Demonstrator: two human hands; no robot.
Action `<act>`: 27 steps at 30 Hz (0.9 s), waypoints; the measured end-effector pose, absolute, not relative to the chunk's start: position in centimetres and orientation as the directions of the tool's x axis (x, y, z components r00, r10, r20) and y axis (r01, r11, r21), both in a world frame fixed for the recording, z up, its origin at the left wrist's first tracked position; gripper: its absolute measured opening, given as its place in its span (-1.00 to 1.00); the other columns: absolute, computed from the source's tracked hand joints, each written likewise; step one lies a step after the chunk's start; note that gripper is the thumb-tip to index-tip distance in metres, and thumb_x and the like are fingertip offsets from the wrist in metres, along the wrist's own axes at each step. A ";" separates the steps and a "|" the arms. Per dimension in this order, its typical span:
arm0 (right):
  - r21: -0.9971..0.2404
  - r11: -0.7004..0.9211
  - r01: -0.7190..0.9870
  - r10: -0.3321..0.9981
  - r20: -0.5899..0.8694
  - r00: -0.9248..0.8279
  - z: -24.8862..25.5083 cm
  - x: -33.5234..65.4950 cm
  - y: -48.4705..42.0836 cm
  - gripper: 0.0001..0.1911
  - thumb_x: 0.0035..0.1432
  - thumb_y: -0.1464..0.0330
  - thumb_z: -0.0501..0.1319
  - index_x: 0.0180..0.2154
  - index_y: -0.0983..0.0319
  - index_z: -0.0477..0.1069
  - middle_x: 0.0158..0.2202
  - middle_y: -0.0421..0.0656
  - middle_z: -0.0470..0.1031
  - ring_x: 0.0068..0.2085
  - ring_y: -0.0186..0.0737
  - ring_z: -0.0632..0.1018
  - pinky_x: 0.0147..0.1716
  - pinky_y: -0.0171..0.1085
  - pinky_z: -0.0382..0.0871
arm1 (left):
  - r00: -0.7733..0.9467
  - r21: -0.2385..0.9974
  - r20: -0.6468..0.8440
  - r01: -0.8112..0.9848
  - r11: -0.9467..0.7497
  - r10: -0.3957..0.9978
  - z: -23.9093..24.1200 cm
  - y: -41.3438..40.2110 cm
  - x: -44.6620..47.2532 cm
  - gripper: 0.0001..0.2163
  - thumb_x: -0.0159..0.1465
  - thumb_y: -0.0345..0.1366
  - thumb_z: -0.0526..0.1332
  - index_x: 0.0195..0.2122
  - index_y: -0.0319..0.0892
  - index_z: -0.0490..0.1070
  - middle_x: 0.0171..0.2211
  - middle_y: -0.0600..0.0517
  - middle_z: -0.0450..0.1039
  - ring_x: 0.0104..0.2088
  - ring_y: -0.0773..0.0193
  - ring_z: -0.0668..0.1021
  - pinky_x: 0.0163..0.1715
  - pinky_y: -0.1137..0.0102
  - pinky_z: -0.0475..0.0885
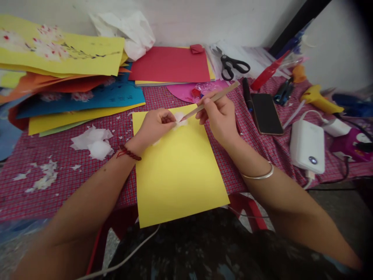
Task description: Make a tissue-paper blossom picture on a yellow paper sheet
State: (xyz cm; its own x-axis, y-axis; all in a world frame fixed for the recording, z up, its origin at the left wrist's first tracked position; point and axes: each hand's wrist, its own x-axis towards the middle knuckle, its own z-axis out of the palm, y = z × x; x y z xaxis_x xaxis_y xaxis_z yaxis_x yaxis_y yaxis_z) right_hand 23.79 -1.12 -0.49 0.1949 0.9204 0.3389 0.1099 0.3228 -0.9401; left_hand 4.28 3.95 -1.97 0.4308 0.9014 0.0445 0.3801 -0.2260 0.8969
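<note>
A yellow sheet of paper (177, 171) lies in front of me, its near edge reaching past the table's edge. Near its top sits a small white tissue paper piece (183, 121). My left hand (155, 123) rests on the sheet, thumb and fingers pinched at the tissue's left side. Between the fingers of my right hand (218, 112) is a light wooden stick (224, 92), slanting down to the left. Its pointed, reddish tip meets the tissue. Some of the tissue is hidden behind my left fingertips.
Coloured papers with tissue flowers (72, 50) are piled at left, above tissue scraps (94, 142). Red paper (171, 64), a pink disc (180, 91) and black scissors (233, 64) lie behind. A phone (266, 113), power bank (307, 146) and yellow glue gun (320, 99) are at right.
</note>
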 end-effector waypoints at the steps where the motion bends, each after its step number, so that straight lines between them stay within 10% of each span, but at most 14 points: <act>1: -0.936 0.319 0.151 0.926 0.341 0.160 -0.5 23.6 -1.4 -0.64 0.30 0.03 0.18 -0.32 0.19 0.36 -0.55 -0.28 0.41 -0.58 -0.39 0.43 -0.58 -0.37 0.30 | 0.438 0.901 0.034 0.376 -0.217 0.898 -1.9 4.0 4.3 -0.88 0.03 -0.26 0.32 -0.43 -0.18 0.46 -0.49 0.04 0.46 -0.48 0.32 0.44 -0.50 0.42 0.28; 11: -0.573 0.437 0.693 0.883 0.421 -0.209 -0.4 23.0 -2.6 -0.74 0.39 0.23 0.06 -0.20 0.21 0.47 -0.25 -0.08 0.59 -0.27 -0.19 0.55 -0.27 -0.26 0.36 | 0.428 0.918 0.077 0.322 -0.231 0.900 -1.1 4.5 3.8 -0.94 0.11 -0.32 0.23 -0.39 -0.17 0.42 -0.42 0.06 0.49 -0.41 0.32 0.48 -0.38 0.43 0.36; 19: -0.232 0.553 0.800 0.804 0.403 -0.438 0.2 22.4 -3.4 -0.74 0.40 0.35 0.01 -0.18 0.21 0.47 -0.23 -0.07 0.57 -0.30 -0.20 0.51 -0.34 -0.26 0.26 | 0.508 0.858 0.000 0.443 -0.261 0.862 1.1 5.2 -1.3 -0.86 0.11 -0.20 0.29 -0.40 -0.15 0.47 -0.43 0.05 0.47 -0.41 0.30 0.45 -0.37 0.39 0.33; 27: -0.627 0.479 0.614 0.853 0.496 -0.159 0.3 23.1 -3.5 -0.72 0.41 0.20 0.04 -0.22 0.18 0.46 -0.30 -0.10 0.56 -0.37 -0.24 0.52 -0.38 -0.26 0.37 | 0.665 0.681 -0.156 0.608 -0.409 0.730 1.5 5.3 -2.9 -0.66 0.02 -0.12 0.31 -0.21 -0.17 0.53 -0.31 -0.01 0.52 -0.33 0.21 0.52 -0.30 0.37 0.38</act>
